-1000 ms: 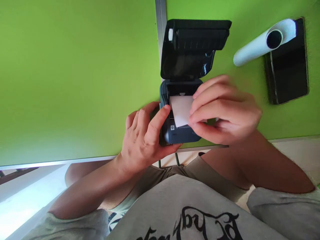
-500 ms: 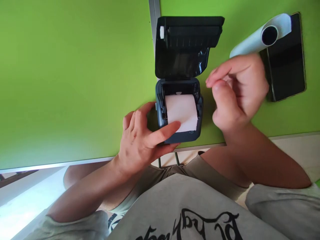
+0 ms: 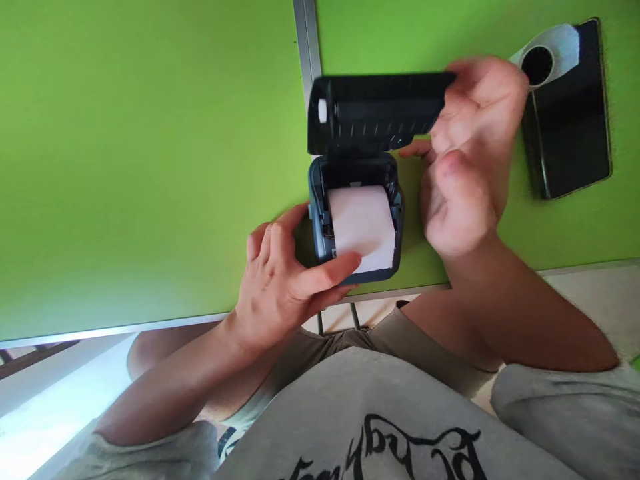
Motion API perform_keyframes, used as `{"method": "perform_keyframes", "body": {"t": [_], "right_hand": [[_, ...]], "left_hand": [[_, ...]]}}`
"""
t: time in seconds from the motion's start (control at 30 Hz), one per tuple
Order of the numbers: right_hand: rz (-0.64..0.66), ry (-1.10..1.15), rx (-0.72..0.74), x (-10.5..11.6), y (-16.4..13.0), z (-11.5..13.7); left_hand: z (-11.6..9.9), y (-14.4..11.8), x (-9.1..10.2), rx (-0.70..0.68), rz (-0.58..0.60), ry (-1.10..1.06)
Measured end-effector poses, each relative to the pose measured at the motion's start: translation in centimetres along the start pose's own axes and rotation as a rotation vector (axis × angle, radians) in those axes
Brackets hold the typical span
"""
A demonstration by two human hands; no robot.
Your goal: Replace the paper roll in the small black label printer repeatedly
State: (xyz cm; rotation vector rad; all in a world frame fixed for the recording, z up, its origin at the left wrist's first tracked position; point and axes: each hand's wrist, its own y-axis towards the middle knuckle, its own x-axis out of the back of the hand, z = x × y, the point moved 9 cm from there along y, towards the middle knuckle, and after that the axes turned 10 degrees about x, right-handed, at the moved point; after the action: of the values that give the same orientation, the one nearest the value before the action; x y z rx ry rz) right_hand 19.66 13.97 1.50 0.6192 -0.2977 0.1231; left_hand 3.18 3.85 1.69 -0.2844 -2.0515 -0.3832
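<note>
Fingers of the right hand curl loosely over the right end of the hinged black plastic lid, fingertips on its top edge, thumb hanging free below, not pinching; motion blur hides the exact contact. Lid stands half-raised over the small dark blue-grey plastic printer, ribbed inner face toward the camera, small white roller end at its left corner. Printer is a compact rounded box near the front edge of the matte green tabletop, compartment open. White paper roll sits in the compartment, smooth cylinder, loose end draped over the front lip. Left hand grips the printer's left side: thumb stretched flat across the front lip and touching the paper's lower edge, other fingers pressed together, wrapped around the left wall. Left wrist off the table edge, forearm angled down-left; right forearm comes up from lower right, wrist bent so the palm faces the camera. Grey metal seam strip runs up the tabletop just behind the lid's left end. To the right, well apart from the printer, flat glossy black phone lies on the table with a second white paper roll resting on its top-left corner, dark hollow core visible, partly hidden by the right hand. Below: grey printed T-shirt.
</note>
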Motion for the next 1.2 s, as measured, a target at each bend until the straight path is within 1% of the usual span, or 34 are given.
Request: {"method": "perform_keyframes", "body": {"t": [0.1, 0.17, 0.23, 0.33, 0.43, 0.57, 0.67, 0.77, 0.9, 0.97, 1.07, 1.2], "right_hand": [[-0.153, 0.107, 0.070, 0.7, 0.2, 0.3], [-0.175, 0.113, 0.042, 0.8, 0.2, 0.5], [-0.167, 0.135, -0.011, 0.9, 0.2, 0.6], [-0.097, 0.158, -0.070, 0.6, 0.1, 0.7], [-0.007, 0.175, -0.056, 0.1, 0.1, 0.9], [0.139, 0.152, -0.033, -0.9, -0.2, 1.3], [0.242, 0.086, 0.000, -1.4, -0.3, 1.9], [0.302, 0.029, 0.050, -1.5, -0.1, 2.4], [0.403, 0.001, 0.165, -1.8, 0.3, 3.7], [0.453, -0.021, 0.173, -2.0, 0.4, 3.9], [0.485, -0.016, 0.148, -2.2, 0.3, 3.9], [0.472, -0.013, 0.135, -2.2, 0.2, 3.9]], "left_hand": [[0.1, -0.1, 0.2, -0.001, -0.024, -0.015], [0.1, -0.1, 0.2, 0.003, -0.026, -0.018], [0.0, -0.1, 0.2, 0.004, -0.019, -0.013], [0.0, 0.0, 0.1, 0.003, -0.008, 0.004], [0.0, 0.1, 0.1, -0.007, -0.004, 0.022], [-0.2, 0.2, 0.4, -0.040, -0.046, 0.043], [-0.3, 0.3, 0.4, -0.032, -0.061, 0.067], [-0.3, 0.4, 0.3, -0.019, -0.053, 0.081], [-0.3, 0.4, 0.3, -0.024, -0.060, 0.075], [-0.3, 0.4, 0.2, -0.031, -0.071, 0.079], [-0.3, 0.4, 0.2, -0.029, -0.091, 0.093], [-0.2, 0.5, 0.3, 0.003, -0.098, 0.103]]}}
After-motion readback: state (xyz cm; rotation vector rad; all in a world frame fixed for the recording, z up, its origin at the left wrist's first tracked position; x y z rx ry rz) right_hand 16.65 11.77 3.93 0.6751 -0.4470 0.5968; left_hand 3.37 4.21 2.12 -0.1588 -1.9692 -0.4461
